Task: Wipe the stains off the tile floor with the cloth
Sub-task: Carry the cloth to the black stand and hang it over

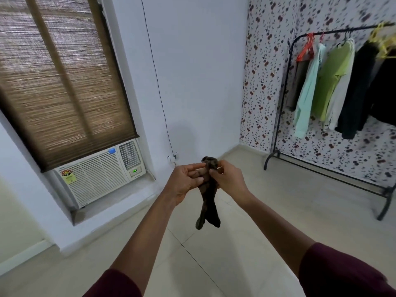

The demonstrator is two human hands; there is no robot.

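- We observe both arms extended forward at about mid-frame, each with a maroon sleeve [334,273] pushed up above the forearm.
- The left hand [186,182] is closed on the upper part of the cloth [209,194], thumb and fingers pinching it from the left side.
- The right hand [228,179] grips the same upper part from the right, fingertips pressed against the fabric just beside those of the left hand.
- The cloth is dark, brownish-black, bunched into a narrow strip; its top pokes up above the fingers and the remainder hangs straight down, ending in two loose tails.
- The cloth hangs in the air, well above the tile floor [246,243] and not touching it.
- The floor is pale beige with a dark grout line running diagonally beneath the hands; we cannot make out any stains at this sharpness.
- A window air conditioner [100,172] sits in the wall recess to the left, under a brown woven blind [55,78].
- A black clothes rack [334,103] stands to the right against floral wallpaper [267,71], carrying hung garments in mint, green, white and black.
- A thin black cable [157,82] runs down the white wall behind the hands.
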